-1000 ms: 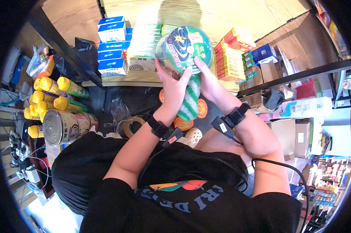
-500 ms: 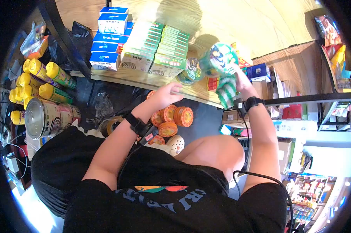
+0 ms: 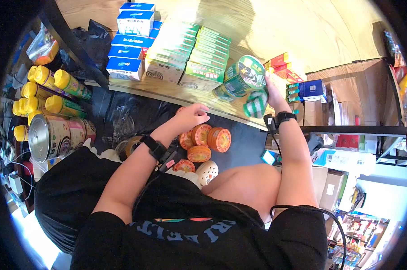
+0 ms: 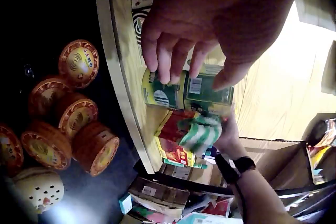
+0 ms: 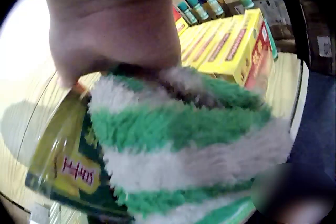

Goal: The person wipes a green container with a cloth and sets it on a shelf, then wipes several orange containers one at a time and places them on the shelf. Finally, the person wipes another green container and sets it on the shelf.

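Note:
A green printed tub (image 3: pixel 248 72) sits on a second green tub (image 3: pixel 227 91) near the shelf's front edge. My right hand (image 3: pixel 274 93) is at the right side of the upper tub, holding a fuzzy green-and-white striped cloth (image 3: pixel 256 104) against it. That cloth (image 5: pixel 184 140) fills much of the right wrist view and hides most of the fingers. My left hand (image 3: pixel 192 115) hovers empty in front of the shelf, its fingers loosely bent. The left wrist view shows this hand (image 4: pixel 205 19) overlapping the stacked tubs.
Rows of green-and-white boxes (image 3: pixel 201 76) and blue-and-white boxes (image 3: pixel 125 67) line the shelf (image 3: pixel 167 94) to the left. Red-and-yellow boxes (image 5: pixel 236 45) stand to the right. Several round orange tins (image 3: pixel 219 139) lie on the floor below, and yellow-capped cans (image 3: pixel 68 81) cluster at far left.
Both hands held the tub up at first. My left hand let go and drew back left and down; my right hand took the tub right, then back left onto the other tub.

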The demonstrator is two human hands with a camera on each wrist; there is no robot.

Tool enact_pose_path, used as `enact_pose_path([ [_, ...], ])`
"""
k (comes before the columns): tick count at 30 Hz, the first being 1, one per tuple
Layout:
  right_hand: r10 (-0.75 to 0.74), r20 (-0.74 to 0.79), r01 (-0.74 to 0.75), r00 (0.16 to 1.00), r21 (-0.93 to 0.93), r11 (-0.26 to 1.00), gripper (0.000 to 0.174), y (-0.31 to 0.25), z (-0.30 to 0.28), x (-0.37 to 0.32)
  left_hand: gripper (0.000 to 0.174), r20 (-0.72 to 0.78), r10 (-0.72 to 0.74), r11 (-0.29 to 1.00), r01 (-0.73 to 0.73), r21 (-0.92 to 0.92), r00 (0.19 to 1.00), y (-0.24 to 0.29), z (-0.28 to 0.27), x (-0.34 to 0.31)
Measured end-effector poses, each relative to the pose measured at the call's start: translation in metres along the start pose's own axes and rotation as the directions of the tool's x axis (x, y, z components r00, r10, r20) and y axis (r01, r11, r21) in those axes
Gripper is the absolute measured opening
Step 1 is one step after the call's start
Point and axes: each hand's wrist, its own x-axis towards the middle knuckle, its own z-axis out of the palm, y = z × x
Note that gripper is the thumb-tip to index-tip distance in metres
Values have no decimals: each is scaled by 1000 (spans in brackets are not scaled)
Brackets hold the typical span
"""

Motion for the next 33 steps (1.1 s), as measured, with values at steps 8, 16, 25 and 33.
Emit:
enact_pose_path([
  [8,427,63,-423,902,-70,903,32,118,9,-8,34,-15,15,1000,-15,-27,1000,-13,-5,10],
  [16,314,140,-334,939,160,929,20,111,47,31,35,9,-31,992,32,-124,999,-5,-6,4],
  [25,91,-1,-91,996,66,994,30,69,31,109,34,-18,-41,981,37,-190,999,-24,-18,9],
  [33,6,31,-9,999,110,994,25,69,19,125,34,-66,-15,971,-1,-237,998,-34,-31,13],
])
